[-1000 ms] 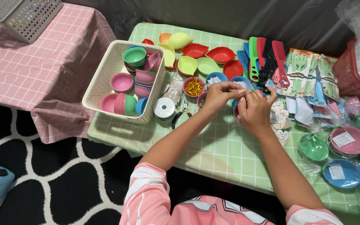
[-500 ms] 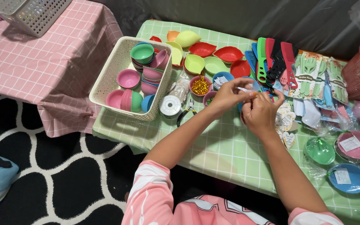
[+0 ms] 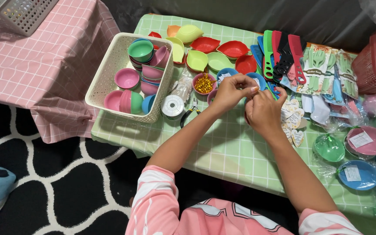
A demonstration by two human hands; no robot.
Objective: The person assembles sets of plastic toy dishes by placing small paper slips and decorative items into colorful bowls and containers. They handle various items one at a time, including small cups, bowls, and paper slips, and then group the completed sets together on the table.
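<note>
While both hands pinched together, something tiny hid between them.
Left hand (image 3: 233, 92) and right hand (image 3: 264, 111) touched fingertips, closed tight; its direction could not be told.

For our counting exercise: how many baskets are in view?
3: a cream basket on the green table, a white basket on the pink table, a red basket at the right edge. None seems hidden.

Perforated cream plastic basket (image 3: 109, 74) at ten o'clock, glossy plastic bowls (image 3: 141, 50) inside, matt checked green tablecloth (image 3: 223, 148), smooth plastic combs (image 3: 283, 54) at one o'clock, crinkly clear film on plates (image 3: 364, 141) at three o'clock.
</note>
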